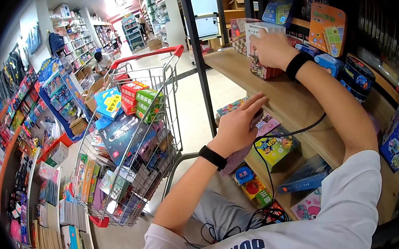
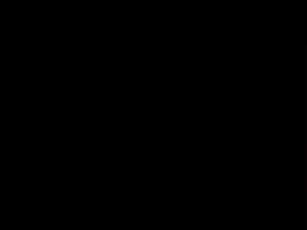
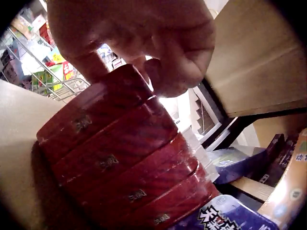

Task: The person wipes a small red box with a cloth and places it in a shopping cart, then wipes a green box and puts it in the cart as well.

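In the head view my right hand (image 1: 275, 50) reaches over the upper shelf to a white box (image 1: 261, 30) and red boxes (image 1: 263, 72) beside it. The right wrist view shows a row of dark red, film-wrapped boxes (image 3: 115, 148), with the fingers and thumb of the right hand (image 3: 139, 43) around the end of one box. My left hand (image 1: 240, 128) is by the shelf's front edge, fingers stretched forward, above small boxes on the level below. The left wrist view is black.
A shopping cart (image 1: 180, 50) full of boxes and books stands to the left. An orange package (image 1: 327, 29) and blue tins (image 1: 329, 65) stand behind my right arm. A black cable (image 1: 299, 131) hangs across the lower shelves, near a yellow box (image 1: 276, 148). A dark post (image 1: 197, 52) rises at the shelf's left end.
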A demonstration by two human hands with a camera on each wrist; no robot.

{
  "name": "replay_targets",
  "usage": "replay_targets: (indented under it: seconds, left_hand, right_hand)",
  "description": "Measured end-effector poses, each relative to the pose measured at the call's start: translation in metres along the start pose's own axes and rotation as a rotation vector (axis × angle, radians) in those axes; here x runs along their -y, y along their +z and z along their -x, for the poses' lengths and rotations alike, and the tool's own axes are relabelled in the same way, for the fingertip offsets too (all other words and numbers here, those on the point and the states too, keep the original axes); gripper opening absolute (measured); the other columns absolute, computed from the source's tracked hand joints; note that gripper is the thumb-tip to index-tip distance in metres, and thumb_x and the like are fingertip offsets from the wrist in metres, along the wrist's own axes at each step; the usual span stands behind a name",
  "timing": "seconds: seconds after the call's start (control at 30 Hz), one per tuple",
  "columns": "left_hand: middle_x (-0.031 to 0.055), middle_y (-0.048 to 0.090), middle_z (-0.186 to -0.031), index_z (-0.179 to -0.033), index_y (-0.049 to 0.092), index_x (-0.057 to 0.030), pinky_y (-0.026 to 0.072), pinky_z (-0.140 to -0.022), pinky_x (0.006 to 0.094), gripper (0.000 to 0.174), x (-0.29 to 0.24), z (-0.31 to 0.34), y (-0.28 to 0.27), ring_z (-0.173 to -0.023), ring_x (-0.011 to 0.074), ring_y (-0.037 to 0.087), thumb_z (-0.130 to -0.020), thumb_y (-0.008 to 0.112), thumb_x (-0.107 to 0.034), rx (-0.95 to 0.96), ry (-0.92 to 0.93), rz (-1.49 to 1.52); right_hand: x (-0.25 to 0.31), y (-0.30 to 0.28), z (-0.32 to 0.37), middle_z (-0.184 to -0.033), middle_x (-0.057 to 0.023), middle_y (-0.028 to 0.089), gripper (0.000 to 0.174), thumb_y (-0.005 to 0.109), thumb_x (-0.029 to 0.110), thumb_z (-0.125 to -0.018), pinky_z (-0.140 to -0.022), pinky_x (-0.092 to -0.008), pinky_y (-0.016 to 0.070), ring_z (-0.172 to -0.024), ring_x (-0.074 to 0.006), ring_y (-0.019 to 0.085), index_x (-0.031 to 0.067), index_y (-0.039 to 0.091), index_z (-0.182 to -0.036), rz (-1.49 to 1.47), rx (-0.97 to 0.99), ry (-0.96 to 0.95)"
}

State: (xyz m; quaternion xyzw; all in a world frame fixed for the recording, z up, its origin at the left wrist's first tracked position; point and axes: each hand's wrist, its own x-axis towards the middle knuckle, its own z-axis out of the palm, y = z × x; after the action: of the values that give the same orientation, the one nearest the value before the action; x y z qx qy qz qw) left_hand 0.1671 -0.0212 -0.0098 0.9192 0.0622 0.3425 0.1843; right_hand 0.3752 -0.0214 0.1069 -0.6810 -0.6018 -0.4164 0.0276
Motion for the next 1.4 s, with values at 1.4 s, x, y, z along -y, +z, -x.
replay_targets:
  seconds: [1.4]
  left_hand:
    - [0.0263,0.062,-0.09,-0.088,0.062,0.0006,0.0468,-0.078,0.0427,0.025,0.081,0.448,-0.264,-0.091,0.0408,0.059,-0.069,0.05,-0.008,-0.652,-1.296,-0.494]
  right_hand:
    - [0.743,-0.088,-0.046,-0.096,-0.0175,0.066,0.024,0.06,0.022,-0.076,-0.075,-0.0442,0.0509,-0.09,-0.0327,0.065,0.0083,0.066,-0.095,-0.816,0.193,-1.276]
